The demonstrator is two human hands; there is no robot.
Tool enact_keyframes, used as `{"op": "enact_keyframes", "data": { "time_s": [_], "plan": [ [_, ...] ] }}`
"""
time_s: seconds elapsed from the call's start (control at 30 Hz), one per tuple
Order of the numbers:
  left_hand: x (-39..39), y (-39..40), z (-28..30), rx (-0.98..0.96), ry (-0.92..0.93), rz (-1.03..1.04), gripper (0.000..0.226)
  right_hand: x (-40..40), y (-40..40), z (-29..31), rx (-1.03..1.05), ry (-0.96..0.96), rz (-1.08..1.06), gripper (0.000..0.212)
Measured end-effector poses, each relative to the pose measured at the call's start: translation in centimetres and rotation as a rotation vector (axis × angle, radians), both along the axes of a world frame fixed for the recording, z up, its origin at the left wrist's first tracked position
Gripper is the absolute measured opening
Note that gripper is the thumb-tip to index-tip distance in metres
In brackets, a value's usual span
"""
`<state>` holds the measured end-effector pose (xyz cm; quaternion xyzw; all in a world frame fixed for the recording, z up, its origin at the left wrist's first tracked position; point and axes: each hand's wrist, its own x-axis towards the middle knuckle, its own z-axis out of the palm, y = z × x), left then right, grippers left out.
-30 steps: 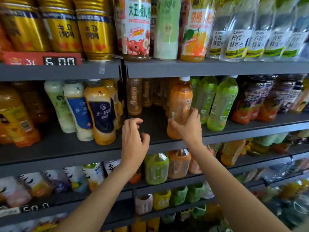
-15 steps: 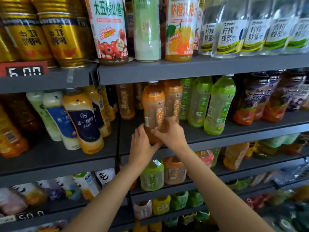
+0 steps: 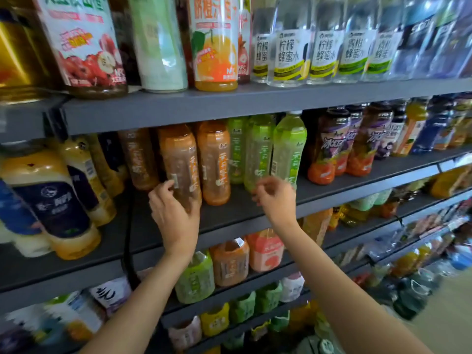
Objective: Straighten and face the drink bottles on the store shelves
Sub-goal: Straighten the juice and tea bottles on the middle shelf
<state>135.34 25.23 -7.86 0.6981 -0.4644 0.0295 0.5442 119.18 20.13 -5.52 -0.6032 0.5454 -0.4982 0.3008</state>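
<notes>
Head view: we see the left hand (image 3: 176,213) wrapped round the lower body of an orange tea bottle (image 3: 180,162) at the front of the middle shelf (image 3: 255,215), label partly turned aside. The right hand (image 3: 277,198) hovers in front of the green tea bottle (image 3: 288,149), fingers loosely curled and holding nothing; motion blur makes contact hard to judge, probably none. We judge the step as facing the orange bottle. Next move calls for a small twist to bring its label forward, then alignment with the neighbouring orange bottle (image 3: 214,162).
</notes>
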Motion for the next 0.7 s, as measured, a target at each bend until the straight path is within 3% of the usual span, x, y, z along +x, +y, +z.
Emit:
{"op": "enact_keyframes", "data": {
  "time_s": [0.13,0.27,0.43,0.57,0.67,0.7],
  "plan": [
    [-4.1,-0.2,1.6,-0.222,-0.154,-0.223,0.038,-3.4,-0.9,1.1,-0.119,-0.081,-0.198,0.009],
    [-9.4,-2.1,3.5,-0.336,-0.239,-0.332,0.035,-6.6,-2.9,1.9,-0.141,-0.084,-0.19,0.005],
    [-17.1,-6.1,2.6,-0.372,-0.279,-0.366,0.034,-13.4,-6.3,1.0,-0.206,-0.056,-0.124,0.008],
    [-25.0,-10.6,1.8,-0.373,-0.24,-0.353,0.033,-22.4,-10.6,0.8,-0.269,-0.032,-0.203,0.011],
    [-30.8,-13.4,1.9,-0.329,-0.236,-0.395,0.034,-29.0,-14.8,1.0,-0.196,-0.017,-0.299,0.009],
    [-32.3,-14.4,2.1,-0.312,-0.243,-0.395,0.035,-30.7,-16.2,0.8,-0.147,0.015,-0.323,0.02]
  ]
}}
